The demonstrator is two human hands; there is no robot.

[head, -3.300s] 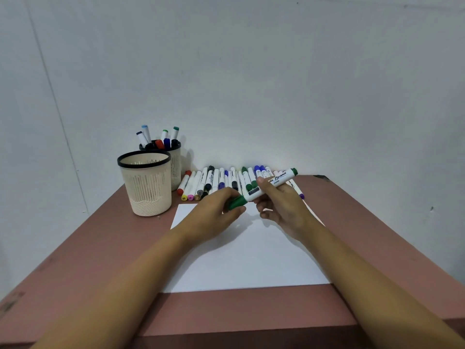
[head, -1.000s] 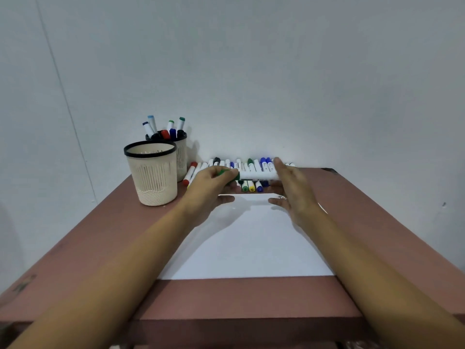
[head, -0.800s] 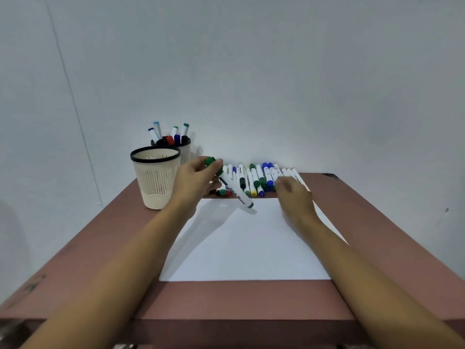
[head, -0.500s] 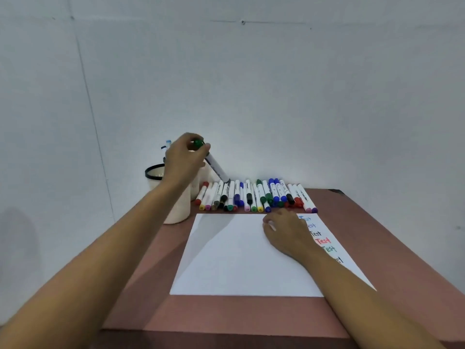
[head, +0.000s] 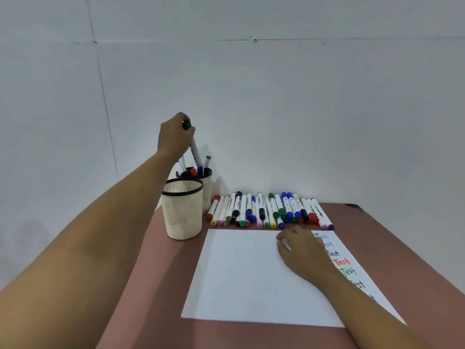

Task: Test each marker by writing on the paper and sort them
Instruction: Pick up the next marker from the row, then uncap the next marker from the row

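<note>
My left hand [head: 173, 137] grips a green-capped white marker [head: 195, 151] by its top, holding it nearly upright with its lower end in the rear cup [head: 207, 183], which holds several markers. My right hand [head: 300, 250] rests on the white paper [head: 241, 275], fingers loosely curled, holding nothing. The word "Test" is written several times in different colours down the paper's right edge [head: 342, 261]. A row of several capped markers [head: 269, 210] lies along the back of the table, just beyond the paper.
A cream cup with a black rim [head: 182, 210] stands in front of the rear cup, left of the paper; I see nothing in it. The reddish-brown table [head: 156, 285] meets a plain white wall at the back. My left forearm crosses the table's left side.
My left hand carried the green marker up and left from the row and now lowers it into the rear cup. My right hand let go and settled on the paper.
</note>
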